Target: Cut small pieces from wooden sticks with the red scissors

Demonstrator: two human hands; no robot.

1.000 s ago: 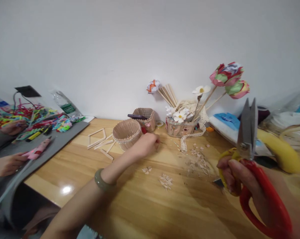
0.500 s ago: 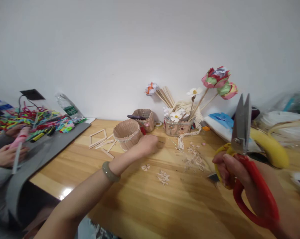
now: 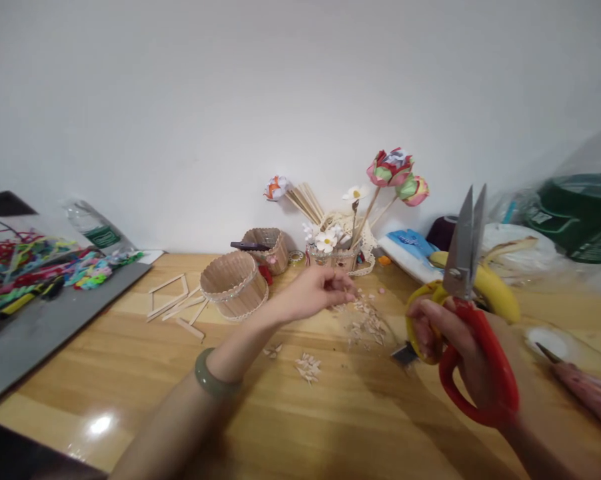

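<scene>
Right hand (image 3: 475,357) was nearest on the right, closed around red-and-yellow scissors (image 3: 459,275). Scissors were up over the table (image 3: 280,433), tips up, blades slightly apart. Pink tool (image 3: 588,395) lay right of that hand, cut by the frame edge. Left hand (image 3: 323,291) was over the table, fingers bent, narrow gap to thumb; couldn't tell if it pinched anything. Green bangle (image 3: 214,377) on that wrist. Small chip pile (image 3: 308,367) sat below the left hand, larger chip pile (image 3: 369,325) just beside its fingertips. Flat sticks (image 3: 168,307) were on the left, front basket (image 3: 234,290) right of them. Behind it: rear basket (image 3: 276,259) with a dark flat object (image 3: 250,246) across its rim. Flower holder (image 3: 333,259) was near the wall (image 3: 205,120), banana (image 3: 498,293) behind the scissors.
</scene>
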